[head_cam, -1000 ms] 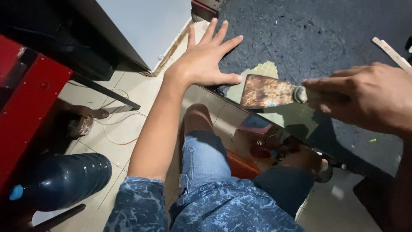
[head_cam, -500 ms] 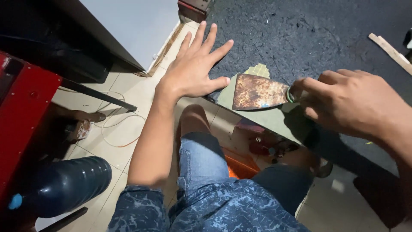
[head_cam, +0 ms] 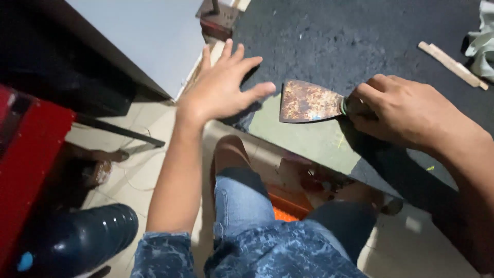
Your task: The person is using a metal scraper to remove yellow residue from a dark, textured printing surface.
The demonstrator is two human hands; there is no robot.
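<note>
My right hand (head_cam: pixel 406 110) grips the handle of a scraper with a wide rusty blade (head_cam: pixel 307 101). The blade lies flat at the edge of a dark rough floor covering (head_cam: pixel 360 36), over a bared pale green patch (head_cam: pixel 309 139). My left hand (head_cam: pixel 221 87) hovers with fingers spread just left of the blade, holding nothing, by the covering's left edge. My knees in blue jeans (head_cam: pixel 242 201) are bent below the hands.
A red cabinet (head_cam: pixel 25 154) stands at the left, with a dark blue plastic container (head_cam: pixel 77 237) in front of it. A white panel (head_cam: pixel 149 36) leans at the top left. A wooden stick (head_cam: pixel 453 64) and a crumpled cloth (head_cam: pixel 481 46) lie at the top right.
My left hand has lifted off the floor and now hovers with spread fingers. The scraper blade has slid up and to the left along the covering's edge, baring more green patch.
</note>
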